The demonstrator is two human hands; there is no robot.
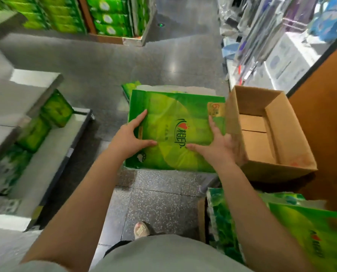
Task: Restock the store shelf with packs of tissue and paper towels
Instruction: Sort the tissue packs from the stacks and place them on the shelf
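Both hands hold a large green tissue pack above the floor, just left of an empty cardboard box. The left hand and the right hand lie spread on its top face, fingers nearly straight, thumbs pointing toward each other. More green packs sit on the low shelf at left.

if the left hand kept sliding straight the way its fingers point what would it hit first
The left hand lies on the green tissue pack, fingers pointing up and away along its left side. Going on, it would run off the pack's far edge toward another green pack behind, then bare floor; depth is unclear.
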